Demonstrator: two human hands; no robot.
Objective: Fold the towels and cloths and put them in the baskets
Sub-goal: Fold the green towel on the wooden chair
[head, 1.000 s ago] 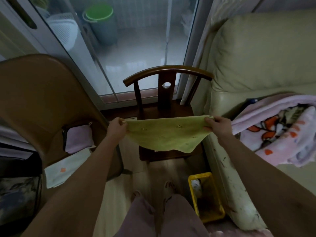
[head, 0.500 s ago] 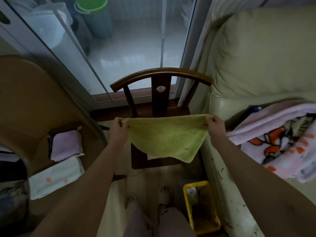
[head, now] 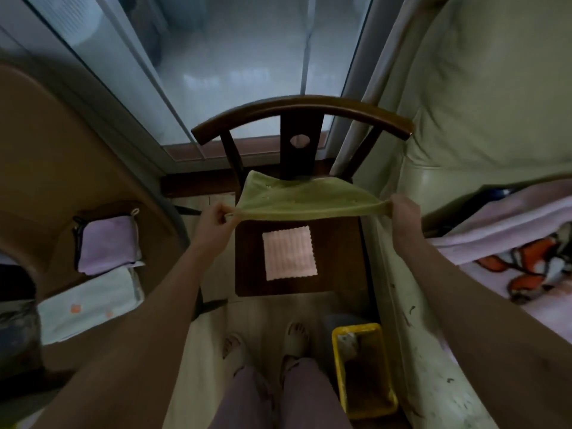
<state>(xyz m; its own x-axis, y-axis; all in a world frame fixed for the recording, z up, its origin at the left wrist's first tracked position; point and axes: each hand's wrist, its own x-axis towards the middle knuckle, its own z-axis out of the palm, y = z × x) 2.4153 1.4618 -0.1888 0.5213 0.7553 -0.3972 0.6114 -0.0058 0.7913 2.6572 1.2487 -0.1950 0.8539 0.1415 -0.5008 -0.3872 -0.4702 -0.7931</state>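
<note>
A green cloth (head: 305,198) is held stretched between both hands above the seat of a dark wooden chair (head: 297,119). Its near left corner is pinched by the curled fingers of the left hand (head: 215,218), and its near right corner is gripped inside the closed fingers of the right hand (head: 404,209). From the fingers the cloth is spread away toward the chair's back, nearly level, with its far edge lying by the back slat. Just below and nearer than the fingers, a small pink cloth (head: 289,257) is seen lying flat on the chair seat. Well below the right hand's fingers, on the floor, a yellow basket (head: 340,370) is seen beside the sofa. Left of the left hand's fingers, a folded purple cloth (head: 106,244) and a folded white towel (head: 89,303) are laid on a brown seat.
</note>
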